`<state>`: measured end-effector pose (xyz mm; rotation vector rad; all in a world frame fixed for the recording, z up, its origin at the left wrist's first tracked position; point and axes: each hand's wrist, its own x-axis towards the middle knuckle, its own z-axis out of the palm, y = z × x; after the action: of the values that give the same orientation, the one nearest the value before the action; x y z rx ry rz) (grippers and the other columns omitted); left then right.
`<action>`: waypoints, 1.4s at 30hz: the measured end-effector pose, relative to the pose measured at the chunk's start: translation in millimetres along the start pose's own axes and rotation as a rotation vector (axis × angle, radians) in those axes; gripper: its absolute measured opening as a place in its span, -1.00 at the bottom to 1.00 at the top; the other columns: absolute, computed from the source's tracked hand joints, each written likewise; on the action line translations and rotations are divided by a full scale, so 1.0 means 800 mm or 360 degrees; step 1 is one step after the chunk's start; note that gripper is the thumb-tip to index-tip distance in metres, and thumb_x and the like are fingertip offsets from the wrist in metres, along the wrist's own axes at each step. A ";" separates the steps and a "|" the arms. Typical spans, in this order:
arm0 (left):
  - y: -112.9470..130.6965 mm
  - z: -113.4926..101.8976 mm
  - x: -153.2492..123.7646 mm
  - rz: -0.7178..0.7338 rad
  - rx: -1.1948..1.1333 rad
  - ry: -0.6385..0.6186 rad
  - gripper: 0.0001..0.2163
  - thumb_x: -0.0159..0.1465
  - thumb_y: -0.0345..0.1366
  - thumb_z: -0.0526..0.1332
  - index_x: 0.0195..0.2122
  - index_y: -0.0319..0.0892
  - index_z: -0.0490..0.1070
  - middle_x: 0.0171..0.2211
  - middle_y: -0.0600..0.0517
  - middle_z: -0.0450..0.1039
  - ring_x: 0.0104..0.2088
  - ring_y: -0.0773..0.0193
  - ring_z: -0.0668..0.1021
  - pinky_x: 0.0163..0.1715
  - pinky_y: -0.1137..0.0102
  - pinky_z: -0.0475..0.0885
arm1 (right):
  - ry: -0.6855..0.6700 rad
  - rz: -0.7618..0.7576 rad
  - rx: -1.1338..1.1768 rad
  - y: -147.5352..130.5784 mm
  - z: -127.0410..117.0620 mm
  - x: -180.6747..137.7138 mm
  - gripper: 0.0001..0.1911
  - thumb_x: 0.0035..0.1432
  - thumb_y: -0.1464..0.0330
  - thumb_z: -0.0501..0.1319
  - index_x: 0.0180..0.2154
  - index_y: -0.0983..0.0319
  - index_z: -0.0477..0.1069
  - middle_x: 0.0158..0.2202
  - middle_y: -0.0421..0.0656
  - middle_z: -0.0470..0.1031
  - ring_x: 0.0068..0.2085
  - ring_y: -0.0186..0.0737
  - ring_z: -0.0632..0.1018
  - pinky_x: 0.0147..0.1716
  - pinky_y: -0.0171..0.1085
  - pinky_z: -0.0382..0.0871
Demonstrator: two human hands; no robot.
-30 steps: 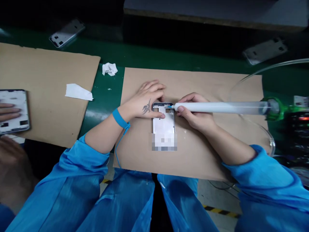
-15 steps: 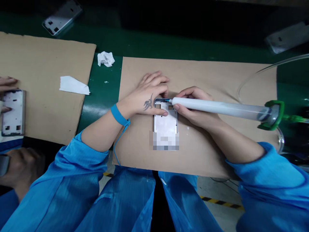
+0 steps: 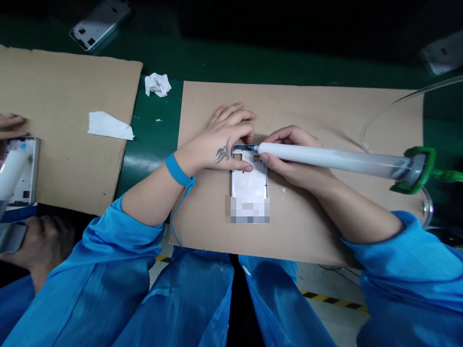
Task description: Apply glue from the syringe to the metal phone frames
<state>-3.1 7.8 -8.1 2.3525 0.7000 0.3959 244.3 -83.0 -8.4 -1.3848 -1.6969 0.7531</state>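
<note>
A silver phone frame (image 3: pixel 249 180) lies lengthwise on a brown cardboard sheet (image 3: pixel 311 111) in front of me. My left hand (image 3: pixel 220 140) rests on the frame's top left corner, fingers curled over its upper edge and thumb pressing its face. My right hand (image 3: pixel 292 161) is closed around a long white syringe (image 3: pixel 333 158) with a green end cap (image 3: pixel 417 169). The syringe's blue tip touches the top edge of the frame, just beside my left fingers. A blue strap (image 3: pixel 179 169) circles my left wrist.
A second cardboard sheet (image 3: pixel 65 111) at the left carries a white paper scrap (image 3: pixel 108 125); a crumpled tissue (image 3: pixel 157 84) lies on the green belt. Another person's hands (image 3: pixel 10 123) work on a phone frame (image 3: pixel 20 168) at the far left. More frames (image 3: pixel 99 21) lie on the belt behind.
The syringe tip has crept left along the frame's top edge. At the far left, the other person has turned their frame and brought a white syringe over it.
</note>
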 end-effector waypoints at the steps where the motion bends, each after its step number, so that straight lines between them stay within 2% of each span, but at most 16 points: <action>1: 0.000 0.000 0.000 0.0000 -0.0001 0.0000 -0.32 0.17 0.45 0.47 -0.03 -0.05 0.57 0.51 -0.23 0.37 0.66 -0.47 0.13 0.63 -0.37 -0.11 | -0.0003 0.0007 -0.0004 0.000 0.000 0.000 -0.67 0.15 0.09 0.56 -0.18 0.10 0.60 -0.26 -0.14 0.73 -0.34 -0.11 0.67 -0.34 -0.14 0.59; 4: 0.001 0.000 -0.001 -0.0003 0.0002 0.0003 -0.33 0.18 0.45 0.46 -0.04 -0.05 0.56 0.51 -0.24 0.37 0.66 -0.46 0.13 0.63 -0.35 -0.09 | -0.0015 0.0034 0.0002 0.001 0.000 0.000 -0.65 0.14 0.05 0.57 -0.19 0.09 0.59 -0.27 -0.14 0.73 -0.35 -0.11 0.66 -0.36 -0.13 0.58; 14: 0.001 0.002 -0.001 0.0000 0.0027 0.0003 -0.31 0.20 0.47 0.44 -0.01 -0.07 0.58 0.51 -0.26 0.36 0.66 -0.48 0.14 0.62 -0.37 -0.08 | -0.0014 0.0058 0.0024 0.002 0.000 -0.001 -0.73 0.12 0.15 0.54 -0.21 0.09 0.59 -0.30 -0.16 0.71 -0.37 -0.14 0.63 -0.39 -0.15 0.53; 21: -0.002 0.003 -0.001 0.0001 0.0002 0.0010 -0.32 0.18 0.44 0.49 0.01 -0.05 0.61 0.51 -0.22 0.36 0.65 -0.49 0.13 0.62 -0.41 -0.15 | -0.0045 0.0076 0.0047 -0.001 -0.001 -0.002 -0.72 0.14 0.13 0.54 -0.21 0.08 0.57 -0.30 -0.13 0.69 -0.38 -0.11 0.63 -0.40 -0.11 0.52; 28: 0.002 0.001 -0.001 -0.0018 0.0005 -0.0001 -0.31 0.18 0.47 0.47 -0.01 -0.05 0.58 0.51 -0.23 0.36 0.66 -0.48 0.13 0.63 -0.39 -0.15 | -0.0045 0.0072 0.0038 -0.001 -0.002 -0.002 -0.74 0.13 0.15 0.53 -0.22 0.09 0.59 -0.30 -0.14 0.70 -0.38 -0.12 0.62 -0.42 -0.13 0.51; 35: 0.002 0.002 0.000 -0.0034 0.0008 0.0001 -0.31 0.15 0.46 0.49 -0.01 -0.03 0.58 0.53 -0.21 0.35 0.65 -0.49 0.13 0.63 -0.43 -0.13 | -0.0041 0.0096 0.0041 0.002 -0.002 -0.002 -0.68 0.10 0.07 0.56 -0.23 0.06 0.59 -0.31 -0.15 0.69 -0.39 -0.11 0.61 -0.45 -0.14 0.49; 42: 0.004 0.000 0.000 -0.0057 0.0012 -0.0022 -0.31 0.16 0.46 0.48 0.01 -0.02 0.61 0.54 -0.19 0.34 0.67 -0.46 0.11 0.64 -0.39 -0.14 | -0.0048 0.0117 0.0026 0.005 -0.004 -0.003 -0.70 0.11 0.11 0.58 -0.22 0.06 0.61 -0.29 -0.15 0.71 -0.38 -0.11 0.64 -0.42 -0.14 0.56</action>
<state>-1.9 5.5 -6.3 2.3441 0.7374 0.3612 249.5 -84.6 -10.3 -1.4379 -1.6668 0.8309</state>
